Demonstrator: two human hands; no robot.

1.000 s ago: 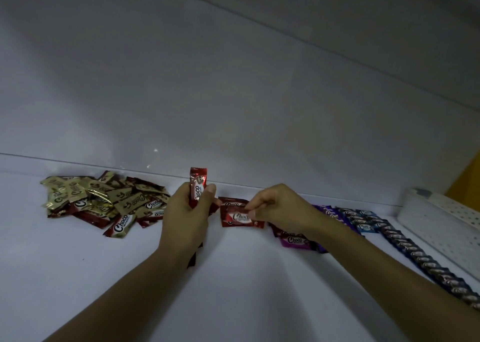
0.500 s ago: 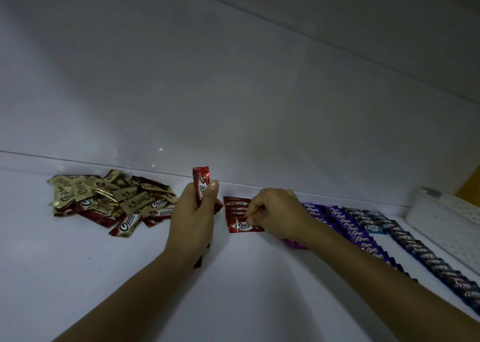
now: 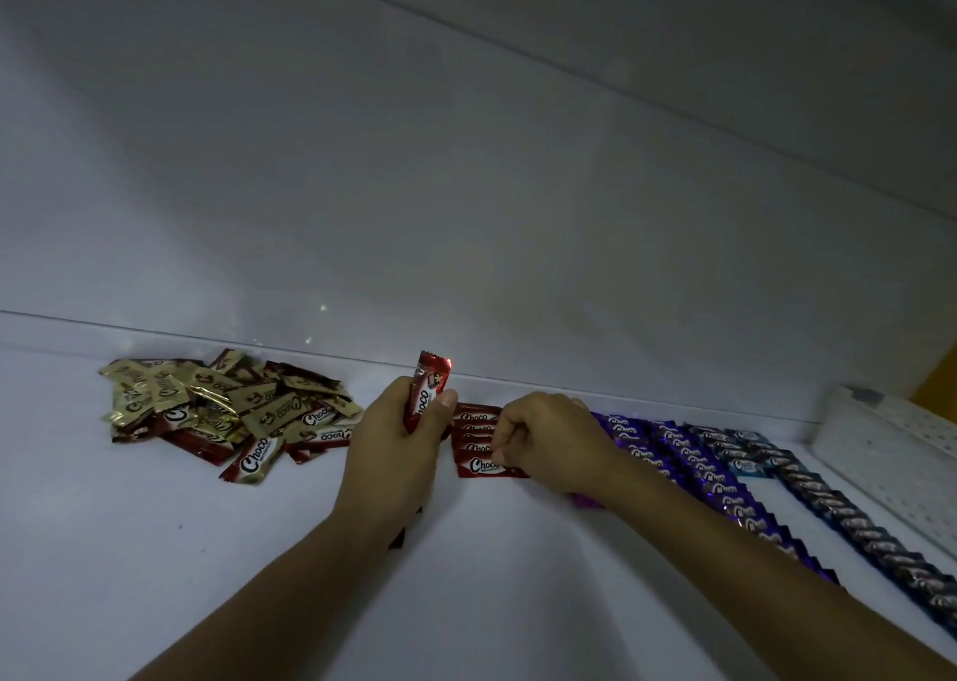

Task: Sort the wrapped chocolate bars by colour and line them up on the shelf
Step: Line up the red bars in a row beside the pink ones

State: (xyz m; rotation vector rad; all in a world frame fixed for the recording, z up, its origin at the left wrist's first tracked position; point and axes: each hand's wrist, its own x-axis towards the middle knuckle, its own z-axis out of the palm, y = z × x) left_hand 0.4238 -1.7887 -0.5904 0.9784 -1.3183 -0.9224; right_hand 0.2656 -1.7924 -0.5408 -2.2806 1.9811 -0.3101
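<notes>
Quickly: left hand point(image 3: 399, 447) was curled tight round a red bar point(image 3: 430, 385), thumb pressed on the wrapper's front. The bar stood upright, its crimped top end sticking out above the fingers. A dark wrapper end poked out under the heel of the hand (one bar or several in the fist, could not tell). Right hand point(image 3: 549, 442) was curled too, fingertips pinching the right end of the front red bar point(image 3: 484, 465). That bar was the nearest one of a short red row point(image 3: 474, 429), which lay flat on the white shelf point(image 3: 155, 577) between the two hands, bars overlapping like shingles.

Wrappers were glossy foil, oblong, with crimped ends and white "Choco" lettering.

A mixed pile point(image 3: 228, 411) of gold and red bars sat loose and crumpled to the left, near the back wall point(image 3: 466, 214) and apart from the left hand. To the right ran a purple row point(image 3: 694, 468), partly hidden by the right forearm, then a few light blue bars point(image 3: 745, 465), then a dark blue row point(image 3: 854, 520) slanting toward the camera. A magenta wrapper point(image 3: 585, 499) peeked out under the right wrist. A white perforated tray point(image 3: 890, 452) stood at the far right, just beside the dark blue row.
</notes>
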